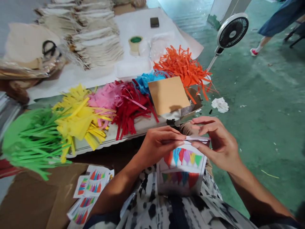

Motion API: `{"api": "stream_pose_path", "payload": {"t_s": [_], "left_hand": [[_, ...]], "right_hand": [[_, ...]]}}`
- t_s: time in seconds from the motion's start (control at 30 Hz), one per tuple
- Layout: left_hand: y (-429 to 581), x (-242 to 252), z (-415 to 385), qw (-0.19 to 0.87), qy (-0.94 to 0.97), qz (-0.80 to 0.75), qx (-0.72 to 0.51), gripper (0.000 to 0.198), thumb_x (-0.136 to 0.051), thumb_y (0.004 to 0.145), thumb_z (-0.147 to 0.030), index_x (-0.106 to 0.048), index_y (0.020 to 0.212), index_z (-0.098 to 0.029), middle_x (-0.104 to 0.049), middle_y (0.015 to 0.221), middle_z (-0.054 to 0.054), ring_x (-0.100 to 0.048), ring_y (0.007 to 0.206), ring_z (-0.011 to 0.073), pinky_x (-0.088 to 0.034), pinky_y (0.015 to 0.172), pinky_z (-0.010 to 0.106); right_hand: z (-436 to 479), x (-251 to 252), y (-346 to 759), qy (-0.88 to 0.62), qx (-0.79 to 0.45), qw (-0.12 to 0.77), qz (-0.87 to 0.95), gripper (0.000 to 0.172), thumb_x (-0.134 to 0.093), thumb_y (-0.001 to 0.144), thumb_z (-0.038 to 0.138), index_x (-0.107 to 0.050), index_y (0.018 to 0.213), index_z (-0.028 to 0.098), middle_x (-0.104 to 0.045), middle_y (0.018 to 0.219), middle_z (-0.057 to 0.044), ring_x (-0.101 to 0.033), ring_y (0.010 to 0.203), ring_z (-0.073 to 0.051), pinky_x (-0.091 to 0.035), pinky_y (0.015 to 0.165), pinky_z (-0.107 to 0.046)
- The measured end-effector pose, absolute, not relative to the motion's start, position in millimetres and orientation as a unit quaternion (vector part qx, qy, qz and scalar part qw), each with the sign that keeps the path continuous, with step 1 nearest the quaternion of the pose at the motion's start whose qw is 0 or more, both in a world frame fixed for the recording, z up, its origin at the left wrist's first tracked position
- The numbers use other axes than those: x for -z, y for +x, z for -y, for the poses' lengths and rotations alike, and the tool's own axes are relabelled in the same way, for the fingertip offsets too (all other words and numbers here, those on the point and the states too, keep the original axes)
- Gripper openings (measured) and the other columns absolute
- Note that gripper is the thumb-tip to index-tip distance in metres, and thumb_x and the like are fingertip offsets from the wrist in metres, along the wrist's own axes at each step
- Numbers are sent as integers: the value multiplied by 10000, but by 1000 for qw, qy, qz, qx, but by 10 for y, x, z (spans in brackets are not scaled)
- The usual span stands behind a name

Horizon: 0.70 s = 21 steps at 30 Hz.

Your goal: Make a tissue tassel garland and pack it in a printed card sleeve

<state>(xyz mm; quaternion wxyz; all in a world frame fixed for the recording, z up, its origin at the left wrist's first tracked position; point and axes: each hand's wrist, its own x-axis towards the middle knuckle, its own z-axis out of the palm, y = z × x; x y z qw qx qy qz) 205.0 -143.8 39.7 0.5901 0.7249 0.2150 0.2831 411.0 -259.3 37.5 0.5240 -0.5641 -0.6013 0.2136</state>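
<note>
A white printed card (181,186) with pictures of coloured tassel garlands hangs in front of my body, its upper end seen as a narrow folded edge. My left hand (162,141) pinches the left part of that edge between thumb and fingers. At the right part, my right hand (218,143) has its thumb against the edge, while its index finger is lifted above it. Beyond the hands lies a square tan card (168,95). A dark red tassel bundle (132,108) rests to its left on the table, and an orange tassel bundle (182,68) behind it.
Blue (144,83), pink (107,95), yellow (76,117) and green tassel bundles (30,140) line the table edge. Behind are stacked beige bundles (95,41) and a tape roll (135,45). More printed cards (89,187) lie lower left. A fan (232,33) and a person's leg (262,43) are right.
</note>
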Motion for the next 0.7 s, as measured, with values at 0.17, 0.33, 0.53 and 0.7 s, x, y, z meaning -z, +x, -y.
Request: {"api": "stream_pose_path", "payload": {"t_s": [0.17,0.33,0.53,0.7], "left_hand": [[2061,-433,1482,577,735,-214,-284,114,-788,940,-259,-864,1013,-214,-826,1025,81,-781,926,182,-610,827,263],[2060,-480,1499,560,753,-204,-278,129,-763,959,-242,-856,1044,-214,-821,1060,76,-776,955,176,-602,850,265],[2068,-484,1487,559,758,-202,-269,147,-745,974,-255,-851,1066,-213,-815,1066,79,-774,967,183,-605,855,274],[2079,-472,1472,554,764,-195,-266,156,-724,986,-242,-848,1072,-207,-809,1061,79,-771,957,174,-597,844,264]], "right_hand": [[2715,-530,4101,-585,-296,463,596,83,-748,968,319,-674,986,286,-673,1396,-63,-622,1326,-283,-541,1078,-479],[2726,-549,4070,-599,-345,443,571,79,-745,977,349,-701,1002,288,-690,1385,-44,-650,1306,-270,-553,1038,-433],[2704,-514,4064,-607,-381,452,531,121,-762,964,384,-712,980,274,-704,1361,-57,-673,1275,-273,-586,1010,-430],[2684,-490,4052,-607,-397,461,510,140,-762,965,387,-707,953,259,-701,1371,-63,-697,1250,-259,-623,971,-394]]}}
